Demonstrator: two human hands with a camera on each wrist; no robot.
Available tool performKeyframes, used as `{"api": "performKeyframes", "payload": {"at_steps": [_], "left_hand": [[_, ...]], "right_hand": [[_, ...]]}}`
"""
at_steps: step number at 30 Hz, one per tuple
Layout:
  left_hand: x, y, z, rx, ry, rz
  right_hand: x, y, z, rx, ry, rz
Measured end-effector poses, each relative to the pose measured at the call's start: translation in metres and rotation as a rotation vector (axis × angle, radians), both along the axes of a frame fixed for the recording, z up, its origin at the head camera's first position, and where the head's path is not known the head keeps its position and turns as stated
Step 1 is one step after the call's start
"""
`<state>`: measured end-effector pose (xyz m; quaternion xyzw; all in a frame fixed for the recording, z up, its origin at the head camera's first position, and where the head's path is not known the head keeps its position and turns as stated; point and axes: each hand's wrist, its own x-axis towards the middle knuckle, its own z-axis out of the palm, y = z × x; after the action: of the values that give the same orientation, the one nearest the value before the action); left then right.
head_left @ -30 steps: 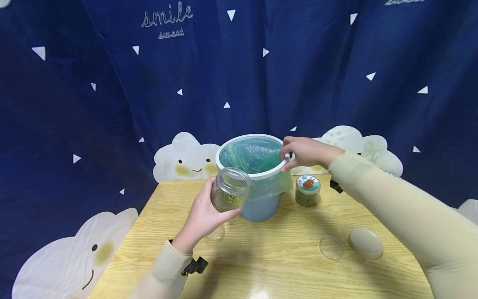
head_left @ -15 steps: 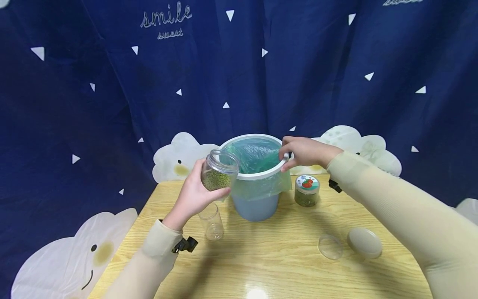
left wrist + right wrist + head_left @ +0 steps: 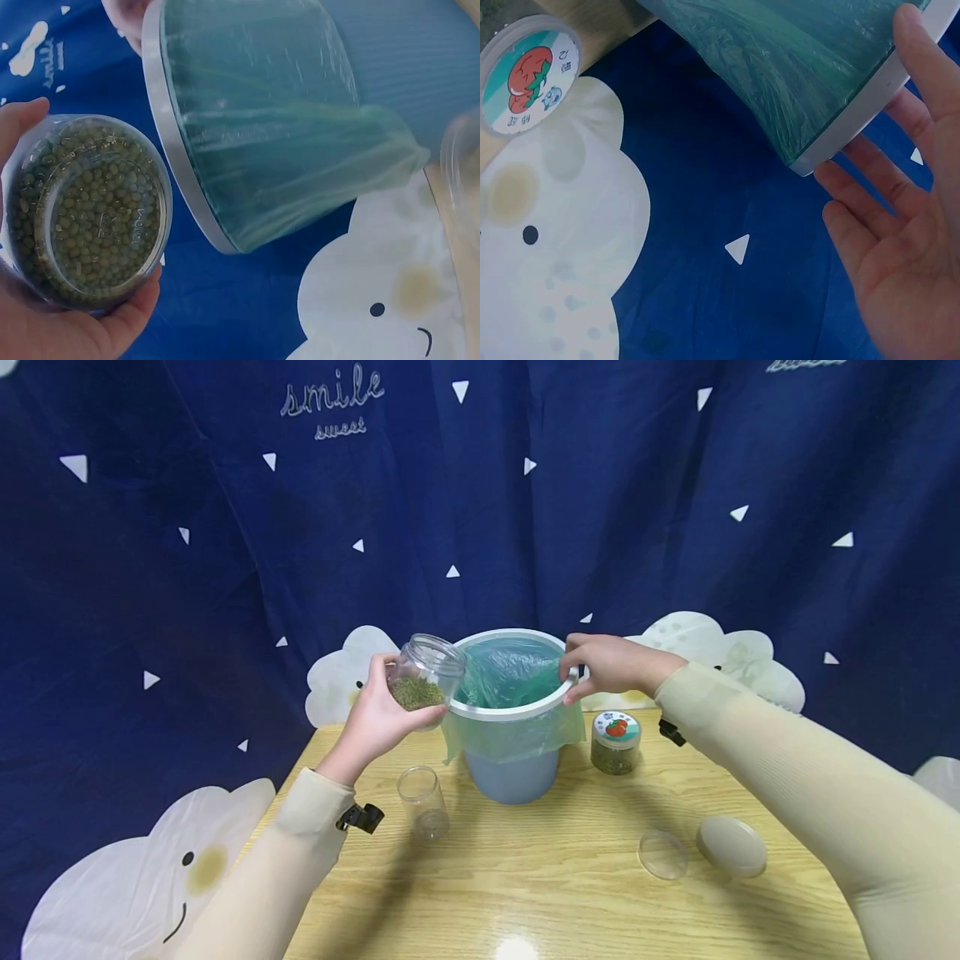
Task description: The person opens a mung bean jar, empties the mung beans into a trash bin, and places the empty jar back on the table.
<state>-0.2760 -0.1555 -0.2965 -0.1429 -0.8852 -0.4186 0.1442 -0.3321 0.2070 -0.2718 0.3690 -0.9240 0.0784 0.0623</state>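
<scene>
My left hand [image 3: 375,718] holds a clear open-mouthed jar [image 3: 438,662] of green beans at the left side of a light-blue bin [image 3: 512,777]. The jar tilts, its mouth toward the bin. In the left wrist view its base faces the camera, with beans [image 3: 97,232] showing through. Over the bin's white rim [image 3: 510,714] a thin green plastic bag [image 3: 525,739] is folded as a liner. At the rim's right side, my right hand [image 3: 611,662] grips the edge, the thumb outside; in the right wrist view the other fingers [image 3: 885,176] are partly hidden by the rim.
A clear cylindrical jar [image 3: 422,802] stands on the wooden table [image 3: 525,877], left of the bin. To the bin's right stands a lidded jar [image 3: 617,745] with a tomato label. A clear disc [image 3: 663,855] and a whitish lid [image 3: 732,846] lie nearer. A blue curtain [image 3: 480,510] hangs behind.
My left hand has carried the jar of beans up and to the left, from in front of the bin to beside its left rim. The right hand stays at the rim.
</scene>
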Motion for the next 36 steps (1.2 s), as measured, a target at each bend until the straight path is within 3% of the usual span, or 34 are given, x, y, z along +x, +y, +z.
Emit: {"api": "performKeyframes", "payload": {"at_steps": [4, 12, 36], "left_hand": [[-0.005, -0.003, 0.004, -0.036, 0.004, 0.003], [-0.015, -0.006, 0.007, -0.050, 0.034, -0.053], [-0.032, -0.015, 0.010, -0.166, 0.058, -0.011]], "right_hand": [[0.000, -0.001, 0.000, -0.003, 0.001, 0.006], [0.001, -0.001, 0.002, 0.016, 0.006, 0.005], [0.002, 0.001, 0.001, -0.005, 0.007, 0.031]]}}
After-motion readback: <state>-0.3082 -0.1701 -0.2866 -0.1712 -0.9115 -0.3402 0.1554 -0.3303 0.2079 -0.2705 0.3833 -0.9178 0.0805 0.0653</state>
